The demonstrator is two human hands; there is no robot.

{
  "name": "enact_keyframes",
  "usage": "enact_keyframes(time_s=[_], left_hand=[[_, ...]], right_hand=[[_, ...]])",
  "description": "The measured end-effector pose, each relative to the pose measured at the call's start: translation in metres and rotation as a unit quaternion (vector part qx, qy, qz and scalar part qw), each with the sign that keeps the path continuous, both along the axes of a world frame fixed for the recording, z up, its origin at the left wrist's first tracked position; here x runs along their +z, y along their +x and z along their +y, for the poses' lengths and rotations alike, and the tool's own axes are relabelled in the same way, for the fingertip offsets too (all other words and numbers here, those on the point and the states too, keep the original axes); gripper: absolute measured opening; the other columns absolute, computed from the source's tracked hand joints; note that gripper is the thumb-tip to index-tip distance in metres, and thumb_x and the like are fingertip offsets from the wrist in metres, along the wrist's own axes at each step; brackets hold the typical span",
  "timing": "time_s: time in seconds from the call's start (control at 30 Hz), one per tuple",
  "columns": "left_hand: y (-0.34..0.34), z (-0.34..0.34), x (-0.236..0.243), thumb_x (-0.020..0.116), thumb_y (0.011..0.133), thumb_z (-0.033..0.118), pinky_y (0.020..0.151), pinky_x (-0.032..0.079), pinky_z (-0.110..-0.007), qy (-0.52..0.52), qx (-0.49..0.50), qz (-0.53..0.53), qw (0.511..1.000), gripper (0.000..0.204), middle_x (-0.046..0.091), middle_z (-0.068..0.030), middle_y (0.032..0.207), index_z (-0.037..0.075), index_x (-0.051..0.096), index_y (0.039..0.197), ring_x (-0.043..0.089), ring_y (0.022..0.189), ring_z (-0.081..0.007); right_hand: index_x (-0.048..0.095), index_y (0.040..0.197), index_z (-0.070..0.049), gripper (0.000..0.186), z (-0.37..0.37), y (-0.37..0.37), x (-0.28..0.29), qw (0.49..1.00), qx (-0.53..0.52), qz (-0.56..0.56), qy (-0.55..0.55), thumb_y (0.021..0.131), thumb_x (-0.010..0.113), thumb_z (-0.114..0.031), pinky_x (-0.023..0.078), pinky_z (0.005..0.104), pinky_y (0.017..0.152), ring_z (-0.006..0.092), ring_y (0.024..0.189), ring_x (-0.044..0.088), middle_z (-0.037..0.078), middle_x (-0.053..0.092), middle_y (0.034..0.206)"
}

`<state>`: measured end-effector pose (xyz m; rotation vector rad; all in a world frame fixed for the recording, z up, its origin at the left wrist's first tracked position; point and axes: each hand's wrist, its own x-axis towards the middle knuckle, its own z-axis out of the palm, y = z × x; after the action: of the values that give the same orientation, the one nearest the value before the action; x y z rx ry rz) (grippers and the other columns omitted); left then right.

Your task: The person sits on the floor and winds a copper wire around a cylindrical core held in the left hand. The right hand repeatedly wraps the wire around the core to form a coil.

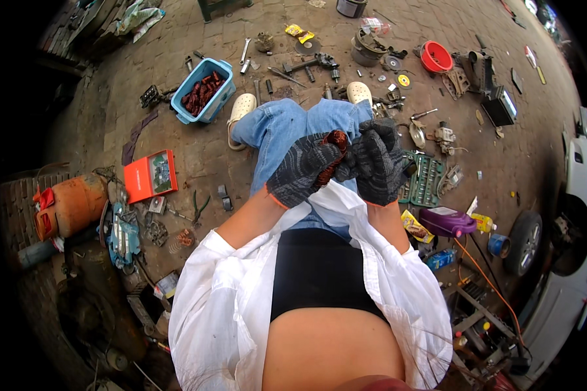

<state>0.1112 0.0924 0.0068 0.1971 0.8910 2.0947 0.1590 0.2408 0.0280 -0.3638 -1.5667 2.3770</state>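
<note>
A bundle of reddish-brown copper wire [333,151] stands tilted between my two hands, above my knees. My left hand [303,168], in a dark grey knitted glove with an orange cuff, is closed around its left side. My right hand [377,159], gloved alike, is bent closed against the bundle's right side. Whatever its fingers pinch is hidden by the glove. On the ground beyond my left foot sits a light blue plastic tub [204,91], which contains several similar dark copper bundles [203,92].
Tools and metal parts lie around my feet. To the right are a green socket set [424,179], a red bowl [436,57], a purple jug [447,222] and a loose wheel [524,244]. Leftward are a red-orange box [150,176] and an orange gas cylinder [72,205].
</note>
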Motion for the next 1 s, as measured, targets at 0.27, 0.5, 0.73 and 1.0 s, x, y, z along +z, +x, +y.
enact_keyframes(time_s=[0.27, 0.5, 0.73, 1.0], left_hand=[[-0.007, -0.001, 0.017, 0.063, 0.08, 0.012, 0.065, 0.047, -0.025, -0.185, 0.083, 0.211, 0.956, 0.023, 0.065, -0.0058, 0.078, -0.001, 0.06, 0.099, 0.058, 0.067, -0.0097], [0.003, 0.002, -0.004, 0.061, 0.082, 0.011, 0.069, 0.048, -0.026, -0.224, 0.045, 0.224, 0.947, 0.02, 0.065, -0.0075, 0.083, -0.002, 0.06, 0.097, 0.06, 0.074, -0.0115], [-0.001, -0.006, -0.005, 0.065, 0.08, 0.014, 0.063, 0.049, -0.026, -0.2, 0.082, 0.21, 0.953, 0.026, 0.066, -0.0077, 0.077, -0.003, 0.06, 0.099, 0.061, 0.068, -0.011], [0.002, 0.0, -0.025, 0.066, 0.077, 0.012, 0.067, 0.048, -0.027, -0.215, 0.111, 0.24, 0.94, 0.024, 0.065, -0.0082, 0.08, -0.002, 0.061, 0.096, 0.061, 0.071, -0.0132]], right_hand=[[0.057, 0.099, -0.002, 0.018, 0.009, -0.009, 0.002, 0.997, -0.025, -0.032, -0.071, 0.093, 0.048, -0.015, 0.03, 0.0136, 0.046, -0.0004, 0.051, 0.039, -0.002, 0.054, 0.073], [0.052, 0.114, -0.003, 0.029, 0.018, -0.016, -0.009, 0.985, 0.055, -0.042, -0.158, 0.093, 0.048, -0.023, 0.028, 0.0196, 0.042, 0.0051, 0.044, 0.034, -0.005, 0.038, 0.052], [0.047, 0.123, -0.003, 0.035, 0.049, -0.024, -0.014, 0.966, -0.068, 0.057, -0.242, 0.093, 0.042, -0.021, 0.045, 0.0222, 0.056, 0.0108, 0.071, 0.052, 0.005, 0.057, 0.09], [0.051, 0.117, -0.003, 0.033, 0.022, 0.001, -0.029, 0.989, -0.103, -0.098, 0.034, 0.093, 0.047, -0.025, 0.042, 0.0212, 0.055, 0.0076, 0.064, 0.049, 0.008, 0.062, 0.099]])
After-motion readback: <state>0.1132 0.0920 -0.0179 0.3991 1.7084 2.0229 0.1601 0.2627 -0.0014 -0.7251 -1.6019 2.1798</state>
